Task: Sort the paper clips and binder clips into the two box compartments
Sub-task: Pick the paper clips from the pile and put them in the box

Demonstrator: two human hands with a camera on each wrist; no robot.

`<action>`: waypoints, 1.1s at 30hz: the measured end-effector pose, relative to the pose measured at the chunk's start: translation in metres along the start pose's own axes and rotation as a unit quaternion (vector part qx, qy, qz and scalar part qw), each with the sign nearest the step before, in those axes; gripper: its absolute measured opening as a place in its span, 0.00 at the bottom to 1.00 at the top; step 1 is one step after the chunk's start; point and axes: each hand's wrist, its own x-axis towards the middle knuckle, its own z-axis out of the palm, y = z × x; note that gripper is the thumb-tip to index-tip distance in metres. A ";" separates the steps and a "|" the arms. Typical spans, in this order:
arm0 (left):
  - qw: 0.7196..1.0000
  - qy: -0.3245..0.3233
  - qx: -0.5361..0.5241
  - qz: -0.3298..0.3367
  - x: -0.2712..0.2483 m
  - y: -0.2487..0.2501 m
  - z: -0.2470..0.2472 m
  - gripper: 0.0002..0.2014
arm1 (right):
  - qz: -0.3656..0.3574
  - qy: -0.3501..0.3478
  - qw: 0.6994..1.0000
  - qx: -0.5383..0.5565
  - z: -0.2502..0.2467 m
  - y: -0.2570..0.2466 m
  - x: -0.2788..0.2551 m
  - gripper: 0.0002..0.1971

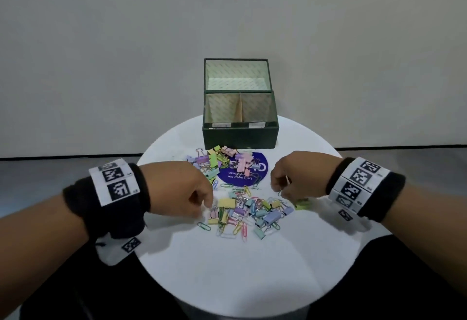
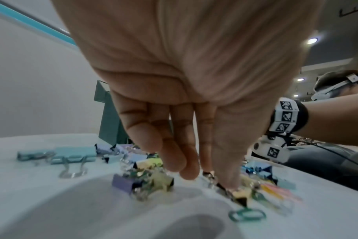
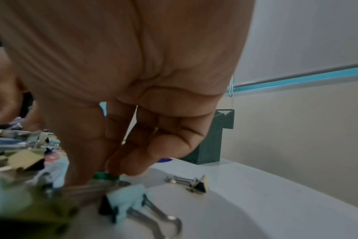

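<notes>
A dark green box (image 1: 240, 133) stands open at the table's far side, its left compartment (image 1: 222, 112) and right compartment (image 1: 255, 111) both bare inside. A near pile (image 1: 247, 211) of pastel binder clips and paper clips lies between my hands. My left hand (image 1: 206, 206) reaches down at the pile's left edge; in the left wrist view my left hand (image 2: 213, 176) pinches a binder clip's wire handle with thumb and index finger. My right hand (image 1: 281, 192) is at the pile's right edge, and the right wrist view shows my right hand (image 3: 110, 171) pinching a green paper clip (image 3: 105, 176).
A second pile (image 1: 222, 160) of binder clips lies just in front of the box, partly on a round blue sticker (image 1: 242, 176). A light green binder clip (image 1: 302, 204) sits under my right hand. The round white table (image 1: 227, 269) has bare surface toward me.
</notes>
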 end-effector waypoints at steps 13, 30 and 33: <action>0.999 0.040 0.026 0.012 -0.004 0.004 0.028 0.06 | -0.010 0.074 0.997 0.011 -0.004 -0.014 0.000 0.07; 0.998 0.061 -0.006 0.000 0.008 -0.014 0.004 0.13 | -0.007 0.021 0.998 -0.060 0.001 -0.032 0.029 0.04; 0.995 0.068 0.073 0.027 0.021 0.005 -0.001 0.19 | 0.024 -0.003 0.997 -0.067 0.001 -0.035 0.029 0.02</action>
